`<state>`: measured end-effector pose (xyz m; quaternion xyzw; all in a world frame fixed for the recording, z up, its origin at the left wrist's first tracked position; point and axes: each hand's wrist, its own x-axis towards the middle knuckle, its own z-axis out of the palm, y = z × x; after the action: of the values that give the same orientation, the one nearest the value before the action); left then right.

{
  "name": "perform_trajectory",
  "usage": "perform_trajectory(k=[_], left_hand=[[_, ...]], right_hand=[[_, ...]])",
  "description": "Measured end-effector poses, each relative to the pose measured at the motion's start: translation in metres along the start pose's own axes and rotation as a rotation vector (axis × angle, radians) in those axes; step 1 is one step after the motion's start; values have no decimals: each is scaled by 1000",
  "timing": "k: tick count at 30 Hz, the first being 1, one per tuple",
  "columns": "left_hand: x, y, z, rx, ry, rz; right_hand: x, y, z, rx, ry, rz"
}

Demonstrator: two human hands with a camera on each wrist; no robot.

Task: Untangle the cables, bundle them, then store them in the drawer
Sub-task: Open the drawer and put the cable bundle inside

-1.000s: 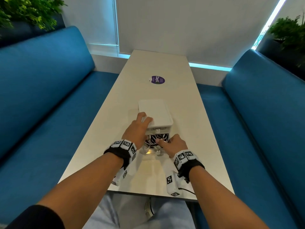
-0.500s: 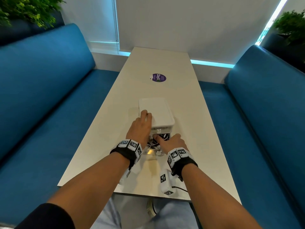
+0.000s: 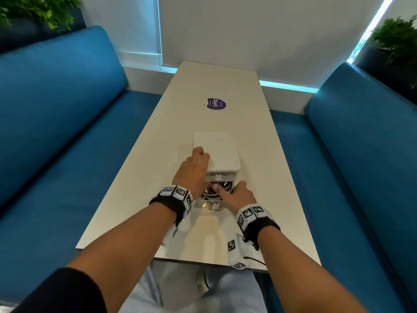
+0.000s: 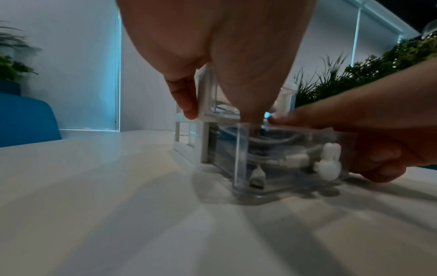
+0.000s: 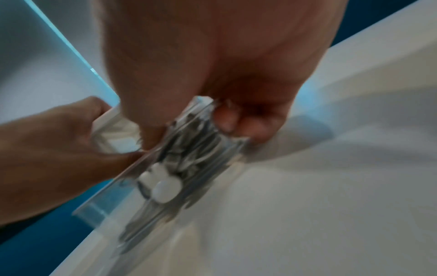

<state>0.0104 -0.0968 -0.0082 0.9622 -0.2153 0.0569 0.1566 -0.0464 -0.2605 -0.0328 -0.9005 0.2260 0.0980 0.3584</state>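
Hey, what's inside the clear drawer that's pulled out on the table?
Coiled cables lie in the drawer. The left hand, right hand and white unit cover part of it, so their number can't be told.

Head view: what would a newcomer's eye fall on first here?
First the small drawer box in the middle of the white table, held by the left hand. Its clear lower drawer stands pulled out with cables inside, the right hand gripping its right side. Blue benches flank the table.
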Motion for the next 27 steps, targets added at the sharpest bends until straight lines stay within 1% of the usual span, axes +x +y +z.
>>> perform_trajectory(k=[2,4,7,10,13,15,18,20,23,25,27], left_hand=[[0,4,0,46,17,-9],[-1,6,0,62,15,-1],[-2,1,-3,-6,-12,68],[-4,-10,-9,-85,-84,149],[-6,-15,-14,-99,-133,155],[-8,-14,-17,-123,-144,151],[-13,-16,-19,-169,-181,135],[-14,-19,-18,-153,-206,143],[-13,-23,-15,-130,-208,160],[-14,-28,-14,-152,-188,149],[-15,-32,-15,-166,-156,144]], right_hand=[[2,11,-4,79,-42,-36],[4,20,-5,114,-44,-54],[6,19,-5,109,31,-28],[6,5,-2,146,110,22],[10,-1,3,156,169,-16],[7,4,1,243,109,-56],[4,16,-12,465,-73,-163],[3,20,-18,511,-149,-228],[6,24,-18,480,-158,-239],[5,27,-18,399,-163,-258],[3,27,-19,314,-120,-293]])
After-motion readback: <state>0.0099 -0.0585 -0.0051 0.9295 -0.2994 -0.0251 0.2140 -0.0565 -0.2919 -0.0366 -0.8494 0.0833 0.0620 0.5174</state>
